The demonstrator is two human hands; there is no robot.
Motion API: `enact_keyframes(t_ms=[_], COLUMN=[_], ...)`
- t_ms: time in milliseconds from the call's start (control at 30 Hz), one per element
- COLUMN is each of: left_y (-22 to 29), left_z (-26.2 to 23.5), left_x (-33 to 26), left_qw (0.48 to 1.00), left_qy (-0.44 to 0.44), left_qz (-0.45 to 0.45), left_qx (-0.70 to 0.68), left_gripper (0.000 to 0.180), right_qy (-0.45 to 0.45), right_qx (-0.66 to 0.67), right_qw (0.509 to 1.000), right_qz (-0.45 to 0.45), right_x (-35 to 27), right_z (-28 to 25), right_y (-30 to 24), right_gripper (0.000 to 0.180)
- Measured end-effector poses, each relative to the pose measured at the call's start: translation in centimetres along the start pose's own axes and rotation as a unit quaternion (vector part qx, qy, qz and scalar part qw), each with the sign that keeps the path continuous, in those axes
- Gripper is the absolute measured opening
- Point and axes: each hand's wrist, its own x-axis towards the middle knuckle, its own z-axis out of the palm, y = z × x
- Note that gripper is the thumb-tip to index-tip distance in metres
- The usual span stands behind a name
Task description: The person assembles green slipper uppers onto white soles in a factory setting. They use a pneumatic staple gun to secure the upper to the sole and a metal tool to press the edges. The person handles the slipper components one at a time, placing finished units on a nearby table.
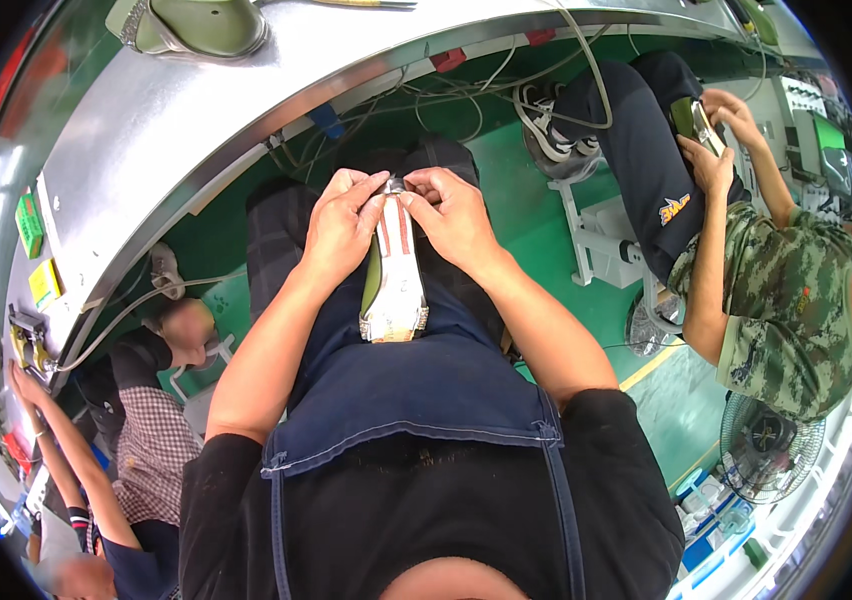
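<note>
A shoe (402, 275) lies lengthwise in my lap, its pale underside up. Two reddish-brown strips run along that underside, and a strip of green upper shows on its left edge. The wider, near end rests against my dark blue apron (416, 385) and has a rough, speckled rim. My left hand (344, 222) is closed on the far end of the shoe from the left. From the right, my right hand (452, 222) pinches the same end. Between the fingertips sits a small dark, shiny piece, mostly hidden.
A metal-topped bench (146, 150) curves round the front and left, with a green shoe (201, 25) on it. Cables (466, 95) hang beneath. To the right a seated co-worker (756, 260) handles another shoe; a floor fan (772, 445) stands behind. Another person (136, 450) works at left.
</note>
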Motion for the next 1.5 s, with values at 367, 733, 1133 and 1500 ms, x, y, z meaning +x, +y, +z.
enact_keyframes(t_ms=[367,733,1133,1500], left_y=[-0.1,0.1,-0.6,-0.6], left_z=[0.2,0.8,1.0,1.1], left_x=[0.1,0.9,1.0,1.1], left_qw=[1.0,0.998,0.995,0.995], left_qy=[0.0,0.023,0.021,0.012], left_qz=[-0.004,-0.057,-0.067,-0.073], left_qx=[0.003,-0.017,-0.065,-0.066], left_gripper=[0.033,0.023,0.022,0.025], right_qy=[0.007,0.009,-0.057,-0.059], right_qx=[-0.09,-0.132,0.04,-0.066], right_qw=[0.991,0.97,0.997,0.996], right_qz=[-0.103,-0.206,0.043,-0.029], right_x=[-0.3,0.3,2.6,2.3], right_z=[-0.7,-1.1,-1.1,-1.3], right_y=[-0.9,-0.3,-0.3,-1.6], right_gripper=[0.029,0.023,0.018,0.016])
